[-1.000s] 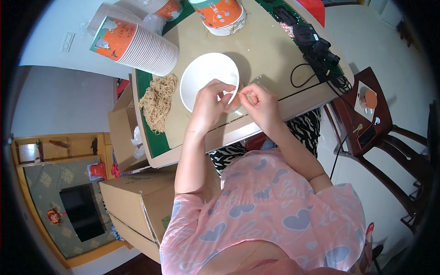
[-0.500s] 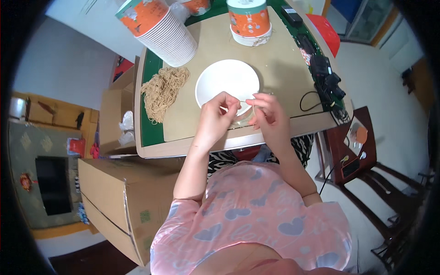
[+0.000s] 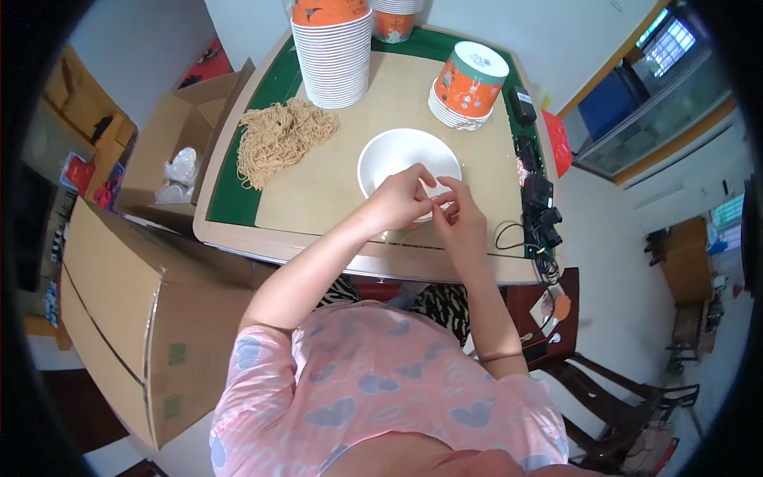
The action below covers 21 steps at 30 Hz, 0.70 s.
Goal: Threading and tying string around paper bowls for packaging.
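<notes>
Table (image 3: 238,241): pale-edged, bordered in green (image 3: 236,208), with a tan sheet (image 3: 342,175) across the middle.
Closed carton (image 3: 203,318): large, brown, at the near left, just beside the table's corner.
Chair (image 3: 566,338): dark wood, off the table's near right corner.
Open carton (image 3: 167,127): left of the table, with a whitish plastic bag (image 3: 183,167) inside.
Tall bowl stack (image 3: 334,67): far left on the table, nested, mouths down, orange above white rims; beyond the string pile.
String pile (image 3: 284,139): tan, loosely tangled, left of the bowl and well apart from it; long axis from near left to far right, partly on the green border.
Black adapters (image 3: 539,192): with cables, strung along the right edge.
Short bowl stack (image 3: 470,86): mouths down, beyond the bowl and to the right.
White bowl (image 3: 381,159): near the table's front edge, mouth up, central axis roughly upright; near right rim blocked from view by fingers.
Left hand (image 3: 405,200) and right hand (image 3: 462,213): fingertips curled close together over that rim; cannot tell whether touching, or pinched on anything.
</notes>
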Motion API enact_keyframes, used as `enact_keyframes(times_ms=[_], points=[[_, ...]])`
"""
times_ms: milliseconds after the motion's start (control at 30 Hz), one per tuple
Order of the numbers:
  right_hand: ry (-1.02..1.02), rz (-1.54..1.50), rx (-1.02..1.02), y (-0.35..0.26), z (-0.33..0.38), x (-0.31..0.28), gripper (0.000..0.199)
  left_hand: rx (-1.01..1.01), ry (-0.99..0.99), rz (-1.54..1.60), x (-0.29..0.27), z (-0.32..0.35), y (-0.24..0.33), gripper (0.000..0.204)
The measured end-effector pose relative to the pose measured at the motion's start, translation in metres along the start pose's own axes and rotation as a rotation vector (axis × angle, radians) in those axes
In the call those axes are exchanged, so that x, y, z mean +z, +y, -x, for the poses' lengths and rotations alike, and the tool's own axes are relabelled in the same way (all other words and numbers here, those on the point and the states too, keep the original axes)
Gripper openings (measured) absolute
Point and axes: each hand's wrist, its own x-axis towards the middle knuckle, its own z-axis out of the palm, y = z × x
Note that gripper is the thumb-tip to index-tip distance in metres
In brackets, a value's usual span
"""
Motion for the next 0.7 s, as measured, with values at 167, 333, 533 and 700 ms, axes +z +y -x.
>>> enact_keyframes(times_ms=[167,333,533,700], points=[[-0.017,-0.27,0.084,0.012,-0.005,-0.003,0.032,-0.194,-0.092,0.619,-0.003,-0.024,-0.016,0.039],[-0.029,-0.479,0.129,0.019,-0.008,-0.003,0.03,-0.371,-0.195,1.046,-0.003,-0.031,-0.023,0.041],[-0.058,-0.521,0.186,0.029,-0.011,-0.009,0.016,-0.452,-0.28,0.979,-0.007,-0.036,-0.021,0.039],[-0.026,-0.544,0.205,0.032,-0.01,-0.011,0.012,-0.483,-0.304,0.726,-0.013,-0.046,-0.022,0.029]])
